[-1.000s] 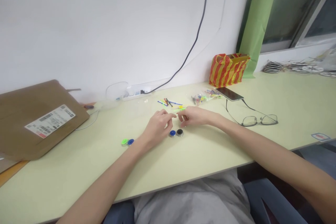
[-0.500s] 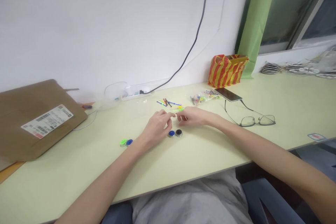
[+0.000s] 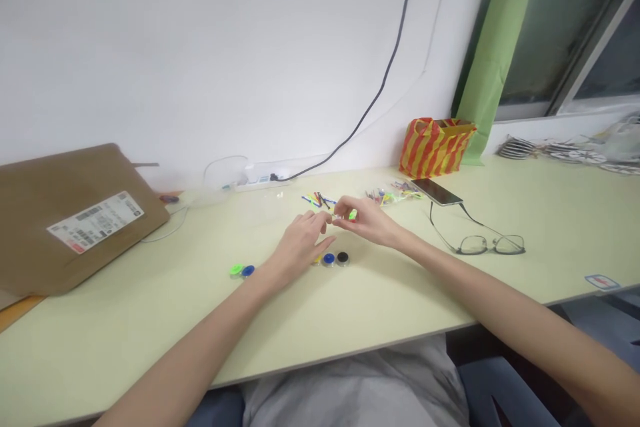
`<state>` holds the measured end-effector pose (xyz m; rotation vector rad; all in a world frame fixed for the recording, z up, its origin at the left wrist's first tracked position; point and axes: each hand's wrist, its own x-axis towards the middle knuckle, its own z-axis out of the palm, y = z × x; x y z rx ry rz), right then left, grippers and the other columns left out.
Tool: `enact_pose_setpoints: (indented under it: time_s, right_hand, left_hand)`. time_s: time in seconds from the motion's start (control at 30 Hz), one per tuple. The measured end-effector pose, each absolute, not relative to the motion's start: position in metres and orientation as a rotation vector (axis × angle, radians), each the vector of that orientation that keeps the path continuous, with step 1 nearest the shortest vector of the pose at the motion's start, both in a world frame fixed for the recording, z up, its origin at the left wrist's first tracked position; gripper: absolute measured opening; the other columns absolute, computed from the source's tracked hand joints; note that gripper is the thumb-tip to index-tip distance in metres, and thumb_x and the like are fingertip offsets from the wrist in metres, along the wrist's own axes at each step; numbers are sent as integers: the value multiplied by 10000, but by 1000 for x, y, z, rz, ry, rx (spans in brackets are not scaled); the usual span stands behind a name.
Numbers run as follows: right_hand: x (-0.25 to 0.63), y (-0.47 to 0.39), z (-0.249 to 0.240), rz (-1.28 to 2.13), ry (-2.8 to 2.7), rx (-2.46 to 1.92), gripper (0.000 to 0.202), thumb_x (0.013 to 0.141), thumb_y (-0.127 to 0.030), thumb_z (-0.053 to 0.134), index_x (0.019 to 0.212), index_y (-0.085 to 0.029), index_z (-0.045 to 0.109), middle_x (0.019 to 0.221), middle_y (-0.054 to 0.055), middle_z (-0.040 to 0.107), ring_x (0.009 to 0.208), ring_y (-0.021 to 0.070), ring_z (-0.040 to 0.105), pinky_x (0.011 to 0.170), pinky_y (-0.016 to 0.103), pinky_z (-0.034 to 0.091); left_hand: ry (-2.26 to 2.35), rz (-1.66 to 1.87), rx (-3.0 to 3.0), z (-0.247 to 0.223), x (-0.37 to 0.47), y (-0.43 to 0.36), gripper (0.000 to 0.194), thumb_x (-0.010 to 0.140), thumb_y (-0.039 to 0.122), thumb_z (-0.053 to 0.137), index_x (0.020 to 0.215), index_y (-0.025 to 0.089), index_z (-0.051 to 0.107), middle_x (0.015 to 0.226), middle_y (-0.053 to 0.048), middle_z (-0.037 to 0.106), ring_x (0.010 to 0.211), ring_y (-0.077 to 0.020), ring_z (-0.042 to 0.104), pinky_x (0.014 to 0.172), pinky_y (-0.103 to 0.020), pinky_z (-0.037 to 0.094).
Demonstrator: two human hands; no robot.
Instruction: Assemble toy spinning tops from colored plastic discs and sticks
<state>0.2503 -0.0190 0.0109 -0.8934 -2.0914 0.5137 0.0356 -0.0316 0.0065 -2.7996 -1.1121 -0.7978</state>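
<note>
My left hand (image 3: 301, 238) is over the middle of the table, its thumb apart from its bent fingers and nothing plainly held. Touching or nearly touching its fingertips, my right hand (image 3: 364, 219) pinches something small that I cannot make out. Near my left thumb sit a yellow piece (image 3: 318, 259), a blue disc (image 3: 329, 259) and a black disc (image 3: 343, 258). A green disc (image 3: 237, 270) and another blue disc (image 3: 248, 271) lie left of my left wrist. Behind my hands are several thin coloured sticks (image 3: 319, 199).
A cardboard package (image 3: 65, 213) lies at the left. Toward the back right are a clear bag of coloured pieces (image 3: 393, 194), a phone (image 3: 437, 191), a striped bag (image 3: 436, 148) and glasses (image 3: 473, 245). A power strip (image 3: 260, 175) sits by the wall.
My right hand has lifted and turned, with thumb and finger now pinched together. My left thumb has spread away from its fingers, and the yellow piece has come into view. The camera view has shifted slightly.
</note>
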Motion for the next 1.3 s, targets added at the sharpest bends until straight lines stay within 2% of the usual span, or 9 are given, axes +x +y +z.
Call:
enact_pose_setpoints:
  time_s: [0.23,0.47,0.67,0.73,0.8,0.87,0.93,1.1,1.3]
  right_hand:
    - [238,-31,11,734,-2021,-818,257,896,-397,640,1023,-230,490,927,25,700,849,173,658,677,265,466]
    - [237,-29,8,829,-2010,-734,293,913,-435,627,1021,-243,435,981,37,715,898,191,672,723,290,485]
    - [256,5,2,326,-1926,-1130,157,971,-291,488,1118,-234,493,916,22,690,809,186,635,743,310,463]
    - [260,24,4,137,-1952,-1247,183,974,-227,466,1145,-221,532,992,50,698,881,202,637,792,325,462]
    - [258,46,10,15,-2075,-1292,250,966,-190,483,1201,-203,568,1173,101,673,1075,233,614,890,343,456]
    - [249,68,16,-40,-2276,-1339,370,941,-190,554,1311,-197,567,1349,138,598,1251,273,539,987,363,429]
    - [237,89,19,-2,-2446,-1434,479,918,-197,609,1393,-218,546,1412,141,567,1287,284,527,1019,360,421]
    - [211,129,7,62,-2423,-1626,354,919,-175,583,1262,-190,667,1281,172,662,1149,304,629,909,353,477]
    - [211,146,-8,101,-2434,-1656,259,913,-311,648,1117,-172,730,1161,163,712,1052,275,657,828,301,469]
  left_hand:
    - [-1088,-999,-2729,6,37,-32,129,966,254,566,1067,216,495,931,-10,621,832,-189,588,754,-318,432]
    - [-1024,-949,-2734,3,36,-28,76,983,274,578,1031,215,568,901,-11,654,852,-195,604,771,-319,429]
    - [-1143,-937,-2668,5,27,-21,104,938,258,632,1015,221,573,823,6,647,794,-190,589,761,-327,434]
    - [-1163,-938,-2648,5,25,-19,104,932,249,633,1013,223,574,821,7,652,789,-189,588,758,-328,436]
    - [-1168,-938,-2636,5,24,-17,101,929,252,634,1007,224,576,819,6,655,797,-191,595,762,-328,439]
    - [-1167,-938,-2629,4,23,-15,96,927,253,632,1002,225,580,817,7,657,801,-190,601,764,-328,443]
    - [-1167,-938,-2625,3,23,-15,96,924,252,632,1001,226,581,820,6,659,803,-190,603,766,-328,446]
    - [-1161,-908,-2630,5,25,-19,98,923,252,637,995,224,576,816,1,658,797,-192,599,759,-329,443]
    - [-1156,-864,-2661,5,29,-23,119,916,257,660,993,222,576,793,3,646,795,-201,595,742,-333,435]
